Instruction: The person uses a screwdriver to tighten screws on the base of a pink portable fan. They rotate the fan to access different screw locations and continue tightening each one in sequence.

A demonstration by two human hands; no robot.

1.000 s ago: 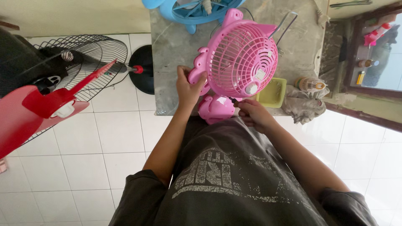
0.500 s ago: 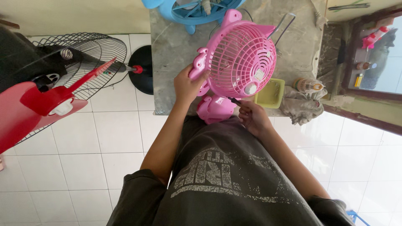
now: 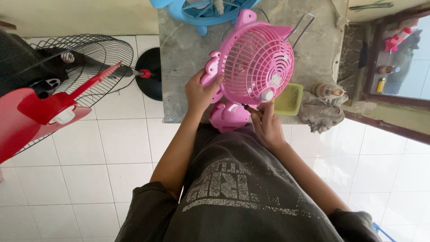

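A small pink desk fan (image 3: 255, 62) with a round grille stands at the near edge of a grey stone table (image 3: 179, 54). My left hand (image 3: 200, 92) grips the fan's left side, thumb over the rim. My right hand (image 3: 265, 123) is closed on a thin dark tool (image 3: 249, 108) whose tip points at the fan's lower front, just above its pink base (image 3: 228, 117). I cannot make out the rest of the tool.
A blue fan (image 3: 201, 11) sits at the table's far edge. A yellow-green tray (image 3: 289, 99), a small bottle (image 3: 329, 91) and a grey rag (image 3: 320, 115) lie to the right. On the white tile floor at left stand a black wire grille (image 3: 85, 58) and red fan parts (image 3: 40, 112).
My right hand rose from the fan's base to its lower front, now with a thin tool. My left hand slid a little higher on the fan's side.
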